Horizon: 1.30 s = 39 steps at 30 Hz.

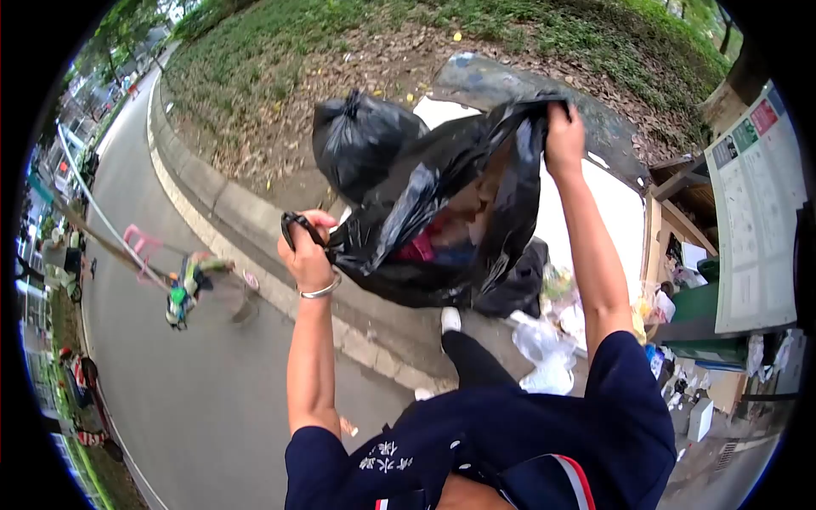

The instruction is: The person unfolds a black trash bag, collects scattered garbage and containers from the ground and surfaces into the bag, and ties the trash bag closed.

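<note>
A large black garbage bag (442,204) is stretched between my two hands, its mouth wide and facing me. Inside it I see brown pieces and something dark red, too jumbled to name. My left hand (308,246), with a silver bangle at the wrist, is closed around a gathered part of the bag's rim. Higher up on the right, my right hand (564,140) grips the opposite edge of the rim. Behind the bag, a second black garbage bag (361,140), tied at the top, rests on the ground by the curb.
White boards (599,229) lie beside the bag. Litter and a white plastic bag (544,353) are near my feet. On the right stand green bins (693,310) and a sign panel (758,212). A curb (212,191) borders the road, where a broom and dustpan set stands.
</note>
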{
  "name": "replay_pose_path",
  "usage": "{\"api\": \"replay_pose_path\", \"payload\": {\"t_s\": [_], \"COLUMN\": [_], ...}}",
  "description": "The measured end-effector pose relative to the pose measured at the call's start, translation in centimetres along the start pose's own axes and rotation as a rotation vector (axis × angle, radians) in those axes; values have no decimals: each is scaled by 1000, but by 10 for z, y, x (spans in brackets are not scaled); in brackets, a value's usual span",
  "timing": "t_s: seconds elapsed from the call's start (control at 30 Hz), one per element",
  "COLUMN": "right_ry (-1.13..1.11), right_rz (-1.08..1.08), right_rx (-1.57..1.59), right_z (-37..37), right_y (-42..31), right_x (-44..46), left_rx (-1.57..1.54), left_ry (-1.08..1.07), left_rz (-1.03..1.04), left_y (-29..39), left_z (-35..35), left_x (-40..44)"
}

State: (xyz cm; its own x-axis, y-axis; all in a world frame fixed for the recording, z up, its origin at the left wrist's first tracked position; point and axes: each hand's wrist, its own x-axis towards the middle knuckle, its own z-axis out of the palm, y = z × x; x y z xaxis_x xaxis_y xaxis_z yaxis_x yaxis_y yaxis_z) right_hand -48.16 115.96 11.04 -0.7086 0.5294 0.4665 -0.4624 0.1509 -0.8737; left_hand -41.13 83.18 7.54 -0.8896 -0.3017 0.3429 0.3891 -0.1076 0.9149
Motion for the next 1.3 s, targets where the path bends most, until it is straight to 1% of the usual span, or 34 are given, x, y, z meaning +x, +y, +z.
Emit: {"api": "replay_pose_path", "payload": {"t_s": [0.03, 0.1, 0.13, 0.17, 0.2, 0.23, 0.27, 0.33, 0.37, 0.43, 0.5, 0.57, 0.6, 0.63, 0.67, 0.7, 0.73, 0.77, 0.8, 0.83, 0.87, 0.9, 0.93, 0.97, 1.0, 1.03, 1.07, 1.1, 1.13, 1.17, 1.2, 1.23, 1.3], "right_ry": [11, 40, 20, -1, -70, -84, -88, -112, -119, -78, -70, -52, -51, -37, -16, 26, 53, 73, -30, -138, -328, -545, -824, -878, -889, -776, -648, -419, -248, -25, 260, 326, 506], "right_rz": [54, 185, 262, 339, 400, 352, 358, 366, 360, 284, 259, 195, 242, 253, 337, 269, 457, 537, 578, 521, 712, 626, 583, 449, 514, 450, 449, 431, 816, 953, 995, 1054, 1446], "right_rx": [-14, 56, -47, -148, -322, -390, -440, -571, -646, -687, -750, -846, -923, -837, -859, -981, -1008, -993, -925, -987, -874, -804, -885, -936, -782, -685, -544, -425, -345, -295, -262, -492, -563], "right_z": [-1, 13, 11, 6, -3, -6, -10, -11, -9, -4, -5, -13, -20, -23, -27, -28, -15, 1, 17, 37, 51, 55, 55, 48, 32, 12, -14, -42, -78, -118, -161, -206, -287], "right_y": [44, 105, 138, 171, 203, 230, 259, 294, 302, 312, 309, 320, 322, 323, 330, 336, 324, 315, 316, 292, 286, 294, 281, 275, 257, 251, 260, 274, 293, 314, 362, 404, 469], "right_x": [14, 58, 70, 78, 84, 89, 94, 105, 115, 136, 149, 161, 162, 165, 164, 162, 160, 154, 145, 130, 118, 93, 79, 56, 47, 32, 12, -8, -26, -45, -96, -143, -193], "left_rx": [45, 124, 236, 375, 400, 419, 321, 372, 377, 496, 497, 450, 445, 447, 482, 520, 311, 100, -62, -223, -222, -208, -218, -227, -185, -122, -105, -89, -32, 10, 73, 143, 236], "left_ry": [-2, 4, -71, -148, -141, -129, -125, -183, -238, -355, -302, -247, -192, -135, -66, 8, -41, -86, -109, -129, -80, -104, -88, -72, -78, -51, -96, -131, -121, -75, -6, 11, 113], "left_rz": [-64, -131, -156, -232, -295, -351, -355, -327, -296, -225, -203, -463, -682, -900, -949, -992, -975, -962, -972, -982, -1037, -1049, -1050, -1050, -1083, -1099, -1079, -1055, -1024, -1024, -1003, -991, -932], "left_y": [-23, -79, -118, -154, -182, -205, -223, -236, -237, -237, -249, -261, -267, -270, -265, -259, -262, -267, -272, -279, -291, -298, -306, -313, -313, -301, -309, -318, -322, -332, -335, -330, -344], "left_z": [5, 30, 28, 25, 26, 29, 29, 38, 48, 59, 61, 57, 51, 45, 47, 49, 48, 50, 57, 66, 77, 87, 97, 108, 119, 141, 146, 146, 156, 159, 172, 191, 213], "left_x": [20, 81, 97, 106, 109, 115, 119, 134, 148, 164, 177, 196, 205, 209, 208, 207, 201, 196, 187, 179, 173, 171, 170, 169, 168, 167, 167, 168, 166, 165, 159, 152, 135]}}
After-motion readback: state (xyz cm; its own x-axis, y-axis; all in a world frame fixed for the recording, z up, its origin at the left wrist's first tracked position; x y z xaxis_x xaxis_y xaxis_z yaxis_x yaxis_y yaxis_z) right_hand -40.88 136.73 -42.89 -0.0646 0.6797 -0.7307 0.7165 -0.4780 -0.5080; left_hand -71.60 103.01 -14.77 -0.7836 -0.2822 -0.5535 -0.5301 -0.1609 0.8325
